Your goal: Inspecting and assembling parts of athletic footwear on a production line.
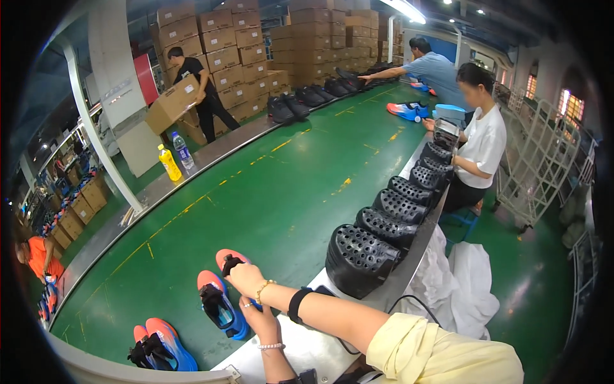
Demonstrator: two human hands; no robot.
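A sneaker (225, 256) with an orange toe lies on the green conveyor belt in front of me. My right hand (245, 279) is closed on the black tongue and laces at its opening, hiding much of the shoe. My left hand (261, 323), wearing a ring, is closed at the heel end of the same shoe, though its fingertips are partly covered. Just left stands a matching orange-and-blue sneaker (220, 306), its black opening facing up. Farther left along the belt sits another pair of sneakers (166, 345).
Black perforated domed moulds (364, 253) line the right ledge. A yellow bottle (169, 163) and a clear bottle (183, 151) stand on the far rail, past which black shoes (310, 96) are lined up. White sacks (470, 281) hang at right. Co-workers sit farther along; one carries a carton (173, 105).
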